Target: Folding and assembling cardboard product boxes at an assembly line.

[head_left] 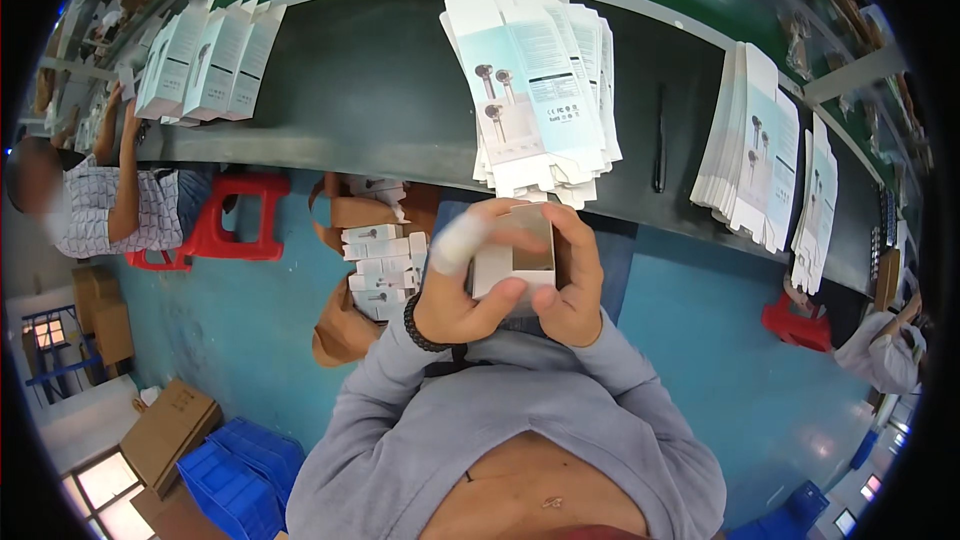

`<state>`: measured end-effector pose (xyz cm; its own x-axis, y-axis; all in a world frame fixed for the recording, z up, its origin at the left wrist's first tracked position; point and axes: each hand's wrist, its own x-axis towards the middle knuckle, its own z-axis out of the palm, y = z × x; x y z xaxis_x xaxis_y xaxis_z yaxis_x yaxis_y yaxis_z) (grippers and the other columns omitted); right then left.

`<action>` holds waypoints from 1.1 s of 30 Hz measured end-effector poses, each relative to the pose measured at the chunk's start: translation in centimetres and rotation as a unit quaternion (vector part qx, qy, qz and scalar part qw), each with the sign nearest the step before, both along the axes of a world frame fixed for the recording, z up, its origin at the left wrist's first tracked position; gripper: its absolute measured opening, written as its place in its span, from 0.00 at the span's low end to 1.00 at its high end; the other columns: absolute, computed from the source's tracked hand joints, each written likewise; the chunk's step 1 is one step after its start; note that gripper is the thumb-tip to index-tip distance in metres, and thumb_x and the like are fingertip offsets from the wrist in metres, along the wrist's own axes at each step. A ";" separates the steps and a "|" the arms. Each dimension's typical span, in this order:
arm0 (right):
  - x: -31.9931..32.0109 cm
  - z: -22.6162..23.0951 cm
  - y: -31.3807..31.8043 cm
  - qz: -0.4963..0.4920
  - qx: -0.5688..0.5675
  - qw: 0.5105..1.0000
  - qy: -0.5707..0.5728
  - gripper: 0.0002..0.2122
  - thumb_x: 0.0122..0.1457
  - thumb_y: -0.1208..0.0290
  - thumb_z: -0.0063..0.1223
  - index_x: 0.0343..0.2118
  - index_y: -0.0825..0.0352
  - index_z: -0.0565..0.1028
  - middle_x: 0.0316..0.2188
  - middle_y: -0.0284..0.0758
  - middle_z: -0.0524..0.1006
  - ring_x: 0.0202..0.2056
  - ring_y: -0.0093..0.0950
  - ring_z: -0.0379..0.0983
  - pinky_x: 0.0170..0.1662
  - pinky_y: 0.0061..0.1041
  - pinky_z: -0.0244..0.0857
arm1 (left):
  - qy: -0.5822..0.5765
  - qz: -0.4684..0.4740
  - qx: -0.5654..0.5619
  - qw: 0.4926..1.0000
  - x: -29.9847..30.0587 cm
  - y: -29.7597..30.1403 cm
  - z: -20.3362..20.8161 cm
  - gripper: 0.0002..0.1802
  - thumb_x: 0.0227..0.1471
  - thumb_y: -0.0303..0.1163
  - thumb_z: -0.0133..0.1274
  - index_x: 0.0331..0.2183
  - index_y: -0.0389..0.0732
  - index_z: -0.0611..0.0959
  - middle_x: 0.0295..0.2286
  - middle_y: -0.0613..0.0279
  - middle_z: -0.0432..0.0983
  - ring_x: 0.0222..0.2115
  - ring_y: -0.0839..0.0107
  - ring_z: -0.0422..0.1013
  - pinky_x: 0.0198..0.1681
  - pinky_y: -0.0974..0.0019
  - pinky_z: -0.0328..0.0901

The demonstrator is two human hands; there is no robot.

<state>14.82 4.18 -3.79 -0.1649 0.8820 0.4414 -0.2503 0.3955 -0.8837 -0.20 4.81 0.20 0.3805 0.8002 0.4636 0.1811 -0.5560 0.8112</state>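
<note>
Between my two hands, just off the near edge of the dark table, is a small white carton (488, 268) with its open end toward me and its hollow inside showing. My left hand (447, 290) wraps its left side, the thumb at the near edge; the fingers are blurred, and one has a white covering. My right hand (578, 285) closes around the right side. Straight ahead on the table lies a stack of flat, unfolded cartons (525, 70) printed with earphone pictures. Part of the carton is hidden by my fingers.
Formed cartons (205, 65) stand at the table's far left; more flat cartons (745, 145) lie right, past a thin dark tool (660, 140). Finished-looking boxes fill a brown container (345, 312) below. A person (110, 205) works at left near a red stool (240, 215); another is far right.
</note>
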 end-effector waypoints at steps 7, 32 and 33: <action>-1.4 -0.5 -0.3 -0.041 -0.001 0.982 0.187 0.14 0.57 0.68 0.44 0.43 0.67 0.61 0.46 0.51 0.61 0.45 0.35 0.62 0.47 0.32 0.57 | -0.209 0.002 0.075 0.975 1.9 0.2 -2.2 0.37 0.42 0.16 0.48 0.54 0.39 0.54 0.28 0.60 0.69 0.28 0.67 0.68 0.35 0.67 0.61; 0.4 3.1 2.3 0.194 -0.153 0.967 0.065 0.16 0.50 0.82 0.46 0.45 0.71 0.65 0.47 0.39 0.60 0.33 0.19 0.66 0.34 0.18 0.62 | 0.016 0.139 0.013 0.990 -1.3 0.5 1.1 0.58 0.22 0.39 0.71 0.54 0.33 0.57 0.48 0.51 0.59 0.43 0.60 0.64 0.41 0.62 0.62; 0.8 4.0 2.5 0.226 -0.154 0.960 0.056 0.17 0.51 0.80 0.45 0.46 0.71 0.64 0.50 0.42 0.60 0.33 0.21 0.66 0.33 0.18 0.61 | 0.023 0.142 0.020 0.989 -1.8 0.3 1.4 0.58 0.22 0.39 0.71 0.54 0.33 0.57 0.48 0.51 0.59 0.43 0.60 0.64 0.41 0.62 0.62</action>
